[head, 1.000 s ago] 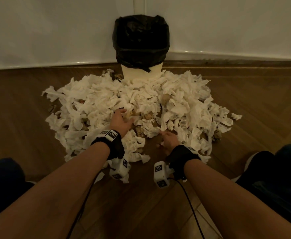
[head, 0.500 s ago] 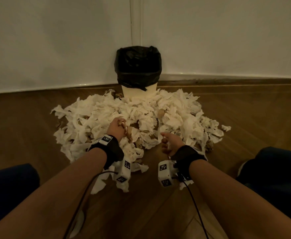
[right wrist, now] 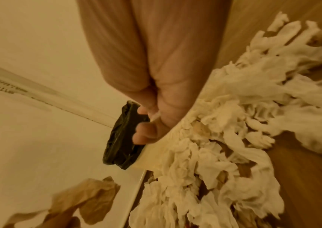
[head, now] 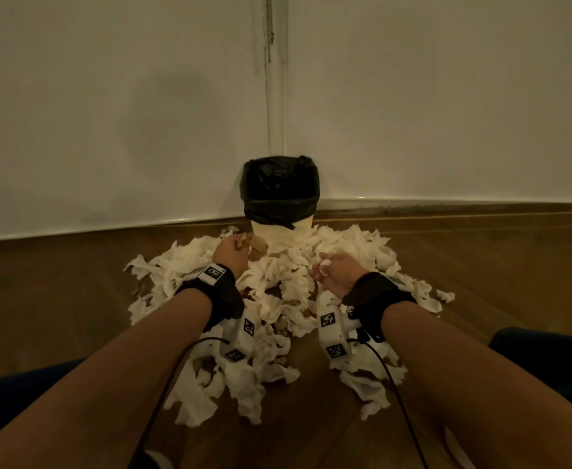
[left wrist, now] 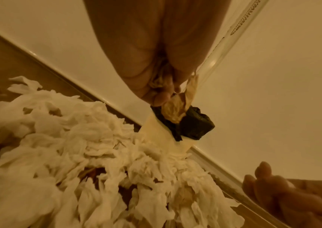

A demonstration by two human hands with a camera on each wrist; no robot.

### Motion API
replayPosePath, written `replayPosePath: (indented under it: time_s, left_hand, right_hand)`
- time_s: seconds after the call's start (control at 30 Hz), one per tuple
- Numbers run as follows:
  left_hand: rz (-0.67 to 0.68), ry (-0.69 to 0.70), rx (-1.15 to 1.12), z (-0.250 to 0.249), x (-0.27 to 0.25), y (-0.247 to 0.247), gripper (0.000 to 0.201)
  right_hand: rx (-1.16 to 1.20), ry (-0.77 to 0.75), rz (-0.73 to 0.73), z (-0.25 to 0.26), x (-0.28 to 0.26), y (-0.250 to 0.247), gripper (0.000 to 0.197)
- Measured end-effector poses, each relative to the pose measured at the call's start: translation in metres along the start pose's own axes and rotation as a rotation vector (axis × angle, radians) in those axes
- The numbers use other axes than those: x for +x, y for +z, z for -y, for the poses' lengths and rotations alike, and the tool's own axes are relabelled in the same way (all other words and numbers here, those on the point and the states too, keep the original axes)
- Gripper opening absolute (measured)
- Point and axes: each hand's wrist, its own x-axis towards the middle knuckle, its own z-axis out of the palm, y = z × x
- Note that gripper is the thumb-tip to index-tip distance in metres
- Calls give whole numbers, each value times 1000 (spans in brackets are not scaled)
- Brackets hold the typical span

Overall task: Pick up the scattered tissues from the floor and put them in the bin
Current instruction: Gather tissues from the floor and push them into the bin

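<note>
The bin [head: 280, 198] is set in the wall corner, hemmed in front by the tissue pile [head: 278, 299]. Brownish tissues [left wrist: 172, 110] are gripped by the left hand [head: 232, 253], a white scrap [head: 325, 264] by the right hand [head: 337, 272]. The bin's inside is hidden.

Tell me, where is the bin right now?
In the head view the bin stands in the wall corner, just behind the tissue pile, ahead of both hands.
</note>
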Motion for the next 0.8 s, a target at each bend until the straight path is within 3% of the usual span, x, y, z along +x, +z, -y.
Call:
replayPosePath:
  time_s: [0.1, 0.23, 0.33, 0.6, 0.7, 0.8]
  left_hand:
    - [-18, -7, 8, -11, 8, -5, 30]
    - [53, -41, -262, -31, 23, 5, 28]
    - [45, 25, -263, -49, 34, 2, 30]
    - [-47, 185, -286, -125, 92, -10, 32]
    - [-100, 258, -216, -131, 112, -3, 22]
    - [-157, 254, -75, -117, 134, 9, 25]
  right_hand:
    - [12, -77, 16, 11, -1, 2, 45]
    - [0, -128, 10, 33, 7, -8, 27]
    - [-24, -182, -5, 57, 15, -4, 14]
    - [-234, -412, -49, 130, 60, 31, 20]
    - [-408, -459, -106, 144, 91, 40, 28]
    - [-596, -461, -174, 142, 126, 43, 35]
